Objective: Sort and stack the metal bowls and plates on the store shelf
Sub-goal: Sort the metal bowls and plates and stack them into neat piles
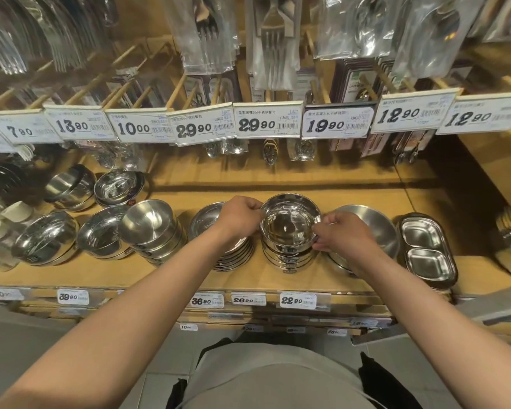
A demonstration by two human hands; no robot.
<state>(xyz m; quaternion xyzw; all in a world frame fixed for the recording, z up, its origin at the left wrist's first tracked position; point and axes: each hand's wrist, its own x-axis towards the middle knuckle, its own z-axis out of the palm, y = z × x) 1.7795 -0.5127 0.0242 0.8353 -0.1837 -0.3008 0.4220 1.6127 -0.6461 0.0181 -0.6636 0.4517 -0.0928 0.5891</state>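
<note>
While the left hand (241,215) pinches the top bowl's (289,224) left rim, the right hand (347,231) pinches its right. The bowl sits on a stack of bowls (289,259).

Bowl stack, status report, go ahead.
Left hand and right hand both pinch top bowl rim. Bowl sits on stack. Plates left, nothing blocking.

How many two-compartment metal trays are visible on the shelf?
1 visible on top: the divided tray at the shelf's right end, beside the large plate. More seem stacked underneath it; their number is hidden.
</note>
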